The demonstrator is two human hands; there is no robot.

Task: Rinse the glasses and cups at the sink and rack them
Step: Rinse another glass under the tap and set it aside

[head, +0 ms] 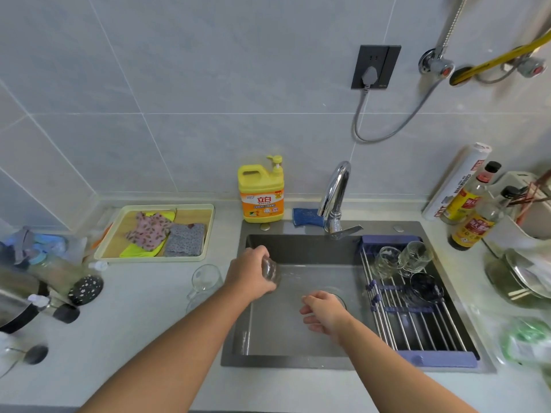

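The right hand (323,312) is held over the sink (298,347) basin, fingers loosely curled, with nothing gripped. A clear glass (272,271) is gripped by the left hand (250,272) above the basin's left side. Farther right, other glasses (387,262) are seated on the rack (417,323).

yellow detergent bottle (261,195) upright on desk (134,338) by wall | tray (210,231) with folded cloths (149,231) left of bottle | blue cloth (307,217) just right of bottle | sauce bottles (474,225) well right of bottle | wall socket (376,67) above-right of bottle, plug in
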